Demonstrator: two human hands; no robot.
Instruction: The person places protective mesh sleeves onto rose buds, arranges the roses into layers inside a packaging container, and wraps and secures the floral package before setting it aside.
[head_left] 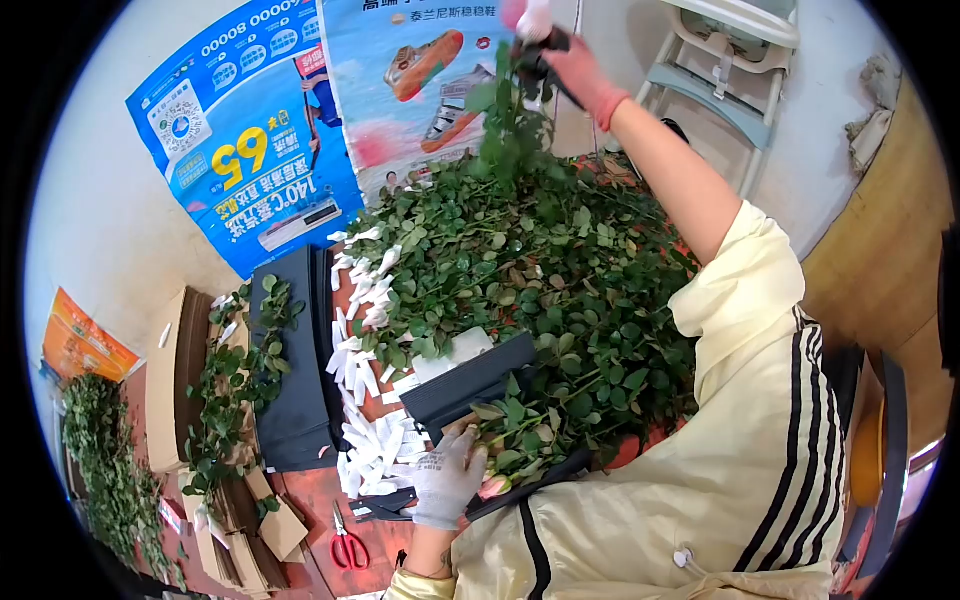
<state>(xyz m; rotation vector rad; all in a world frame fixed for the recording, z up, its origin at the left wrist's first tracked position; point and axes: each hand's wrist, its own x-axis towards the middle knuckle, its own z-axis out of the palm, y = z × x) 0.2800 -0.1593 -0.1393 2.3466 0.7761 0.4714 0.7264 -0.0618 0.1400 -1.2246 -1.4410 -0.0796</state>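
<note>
Taking the middle of the view as the dial's centre, the right hand (577, 78), in a pink and black glove, is raised at 1 o'clock, its fingers clamped round a leafy rose (514, 135); the flower's pink and white head reaches the top edge, and its leaves, a little blurred, hang down in front of the shoe poster (432, 85) at 12 o'clock. The left hand (448, 483), in a pale glove, is low at 6 o'clock, its fingertips at the lower edge of a black board (472, 380); I cannot tell whether they are together or grip anything. A pink rosebud (495, 487) is just beside that hand, at its 3 o'clock. Green leafy stems make a broad heap (590, 300) from the centre out towards 3 o'clock, and white-wrapped heads (373, 290) line its edge at 9 o'clock. Loose white sleeves (378, 445) lie at 8 o'clock, near the left hand. Red-handled scissors (349, 550) rest on the red table (312, 508) at 7 o'clock. Dark sheets (290, 400) stand between 8 and 9 o'clock, with a cardboard stack (168, 390) beyond them, and a blue poster (245, 190) hangs on the wall at 10 o'clock
</note>
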